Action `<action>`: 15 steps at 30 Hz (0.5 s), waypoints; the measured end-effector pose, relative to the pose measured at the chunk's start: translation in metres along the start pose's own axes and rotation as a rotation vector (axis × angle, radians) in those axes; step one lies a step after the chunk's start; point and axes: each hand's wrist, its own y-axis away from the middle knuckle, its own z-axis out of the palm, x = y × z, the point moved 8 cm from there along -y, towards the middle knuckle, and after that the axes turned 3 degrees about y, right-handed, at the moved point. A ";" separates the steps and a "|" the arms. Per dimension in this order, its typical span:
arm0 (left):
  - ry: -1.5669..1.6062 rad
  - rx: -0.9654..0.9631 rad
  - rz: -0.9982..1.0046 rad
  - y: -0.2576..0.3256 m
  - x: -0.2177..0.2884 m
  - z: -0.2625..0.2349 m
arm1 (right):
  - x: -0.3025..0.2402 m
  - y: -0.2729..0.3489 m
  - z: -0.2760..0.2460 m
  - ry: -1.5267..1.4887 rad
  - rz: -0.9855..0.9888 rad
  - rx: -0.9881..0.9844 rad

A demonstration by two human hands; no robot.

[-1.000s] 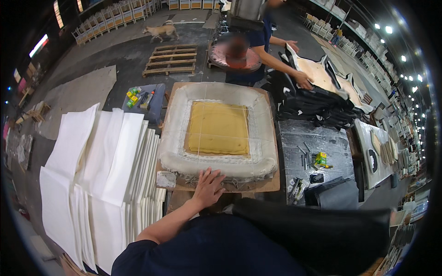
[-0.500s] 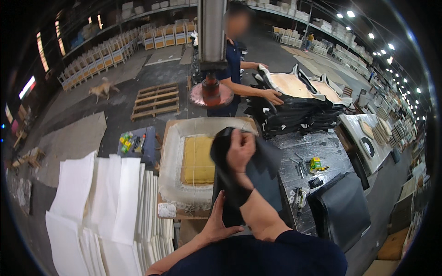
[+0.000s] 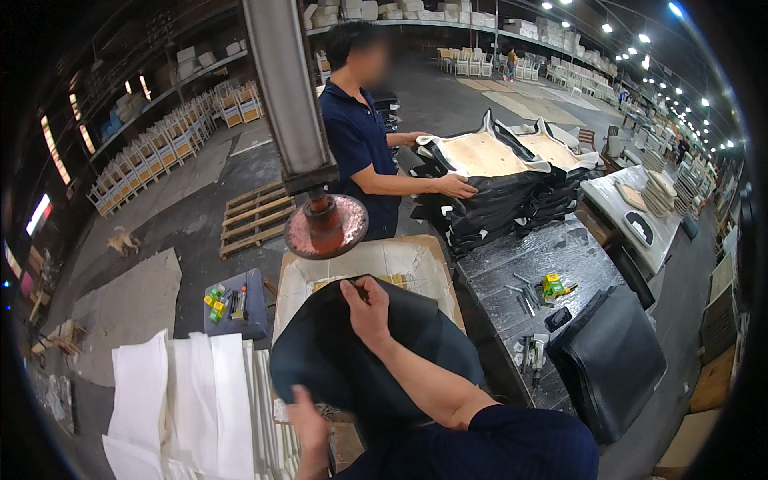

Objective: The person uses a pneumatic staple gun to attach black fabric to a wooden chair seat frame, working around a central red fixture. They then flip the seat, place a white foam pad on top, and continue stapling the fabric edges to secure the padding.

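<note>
A black leather-like sheet (image 3: 352, 352) is spread across the white-rimmed form (image 3: 445, 276) in front of me. My right hand (image 3: 368, 312) pinches its far edge, fingers closed and wrist bent. At the sheet's near left edge is my left hand (image 3: 308, 424), somewhat blurred, with thumb and fingers apart; whether it touches the sheet I cannot tell. Only a strip of yellow pad (image 3: 394, 280) shows beyond the sheet. Above the form's far side hangs a round reddish press plate (image 3: 326, 228) on a grey metal column (image 3: 290, 96).
White foam sheets (image 3: 188, 392) stand at left, beside a blue stool (image 3: 254, 308) with small tools. At right, a plastic-wrapped table (image 3: 512, 264) holds a yellow-green box (image 3: 552, 285) and folded black sheets (image 3: 612, 352). A co-worker (image 3: 360, 152) handles stacked black-covered panels (image 3: 512, 192).
The black sheet went from being bunched upright to lying spread over the form. My left hand moved left and nearer me. The whole view has shifted, and the co-worker still touches the stack.
</note>
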 end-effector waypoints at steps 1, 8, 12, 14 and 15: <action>0.153 0.021 0.070 -0.021 0.020 -0.019 | -0.004 -0.016 -0.001 0.000 -0.028 -0.012; 0.318 0.232 0.439 -0.116 0.122 -0.049 | 0.019 -0.075 -0.040 0.479 -0.233 -0.133; -0.040 0.255 0.523 -0.163 0.125 -0.023 | 0.099 -0.061 -0.157 1.197 0.153 -0.163; -0.167 0.120 0.523 -0.185 0.124 -0.015 | 0.122 -0.039 -0.181 1.343 0.247 -0.228; -0.185 0.134 0.508 -0.193 0.123 -0.022 | 0.125 -0.031 -0.181 1.357 0.228 -0.254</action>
